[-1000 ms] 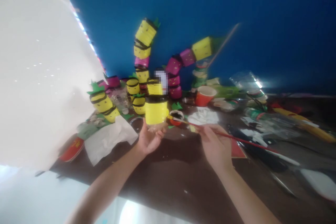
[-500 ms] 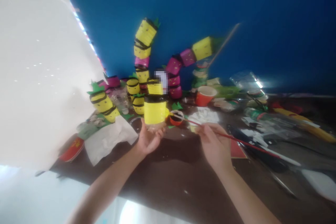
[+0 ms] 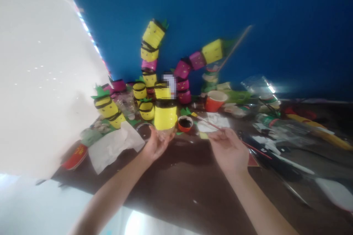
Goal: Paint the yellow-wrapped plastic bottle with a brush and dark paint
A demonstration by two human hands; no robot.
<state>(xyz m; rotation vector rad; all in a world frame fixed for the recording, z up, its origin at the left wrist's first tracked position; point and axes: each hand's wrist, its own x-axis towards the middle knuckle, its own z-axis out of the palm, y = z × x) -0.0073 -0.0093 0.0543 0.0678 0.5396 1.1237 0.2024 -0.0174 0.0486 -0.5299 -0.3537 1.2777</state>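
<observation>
Right hand [image 3: 227, 147] has drawn paintbrush [image 3: 211, 123] off yellow pot [image 3: 165, 117].

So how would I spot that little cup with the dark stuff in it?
On the brown table, find the yellow container held in the left hand. Just right of it sits the small red cup, its dark contents showing, whereas the bigger red cup behind shows a pale inside.
</observation>
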